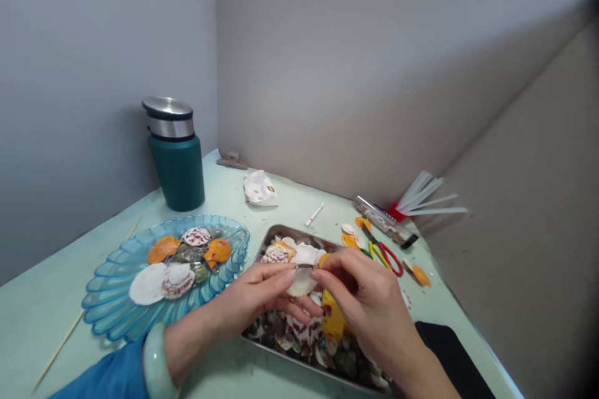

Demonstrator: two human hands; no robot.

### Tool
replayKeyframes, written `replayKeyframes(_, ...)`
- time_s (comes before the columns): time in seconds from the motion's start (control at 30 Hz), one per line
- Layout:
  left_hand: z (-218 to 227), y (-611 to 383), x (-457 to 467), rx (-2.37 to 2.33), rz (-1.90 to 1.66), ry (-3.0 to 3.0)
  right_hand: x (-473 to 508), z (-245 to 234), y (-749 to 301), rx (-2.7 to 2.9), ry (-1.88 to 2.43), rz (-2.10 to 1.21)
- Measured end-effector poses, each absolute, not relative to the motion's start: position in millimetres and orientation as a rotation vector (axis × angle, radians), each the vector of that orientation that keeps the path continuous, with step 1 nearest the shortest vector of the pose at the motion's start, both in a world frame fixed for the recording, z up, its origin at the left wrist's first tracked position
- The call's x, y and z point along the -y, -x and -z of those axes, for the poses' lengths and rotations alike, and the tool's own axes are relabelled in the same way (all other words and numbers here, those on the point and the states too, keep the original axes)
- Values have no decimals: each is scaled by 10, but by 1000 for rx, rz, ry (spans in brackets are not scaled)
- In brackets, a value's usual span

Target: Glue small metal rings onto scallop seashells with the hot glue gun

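Observation:
Both hands meet over a metal tray (274, 234) filled with several shells. My left hand (243, 302) pinches a white scallop shell (302, 285) from the left. My right hand (369, 305) pinches a small thin metal piece (304, 267) at the shell's top edge, fingers closed on it. A yellow object (333, 319) lies in the tray under my right hand. A pale green bangle (154, 361) and a blue sleeve are on my left wrist.
A blue glass plate (112, 308) with orange and white shells sits at left. A green flask (176, 156) stands behind it. Red and yellow-handled pliers (386, 255), loose shells, white glue sticks (430, 199), a crumpled wrapper (259, 188) and a wooden skewer (60, 343) lie around. A black object (449, 349) lies at right.

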State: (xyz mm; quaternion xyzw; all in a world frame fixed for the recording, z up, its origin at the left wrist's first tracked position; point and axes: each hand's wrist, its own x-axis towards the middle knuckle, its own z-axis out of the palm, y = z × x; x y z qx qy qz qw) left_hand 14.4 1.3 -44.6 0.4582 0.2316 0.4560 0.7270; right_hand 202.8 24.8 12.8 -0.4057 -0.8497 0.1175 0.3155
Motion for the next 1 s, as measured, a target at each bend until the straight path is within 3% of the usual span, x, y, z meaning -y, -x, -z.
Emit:
replayKeyframes(0.17,421,-133,-7,-549,-1007,-1107,-162,-137,-2230,2351,1083,-170)
replayKeyframes(0.33,423,-197,-13,-895,-1081,-1331,-129,49,-2542,2489,1354,68)
replayKeyframes(0.77,418,-268,95,-1301,-1316,-1810,-97,501,-2737,2581,1479,-233)
replayKeyframes(1.0,336,-175,122,-1512,-1303,-1803,-234,831,-2859,2542,1336,-159)
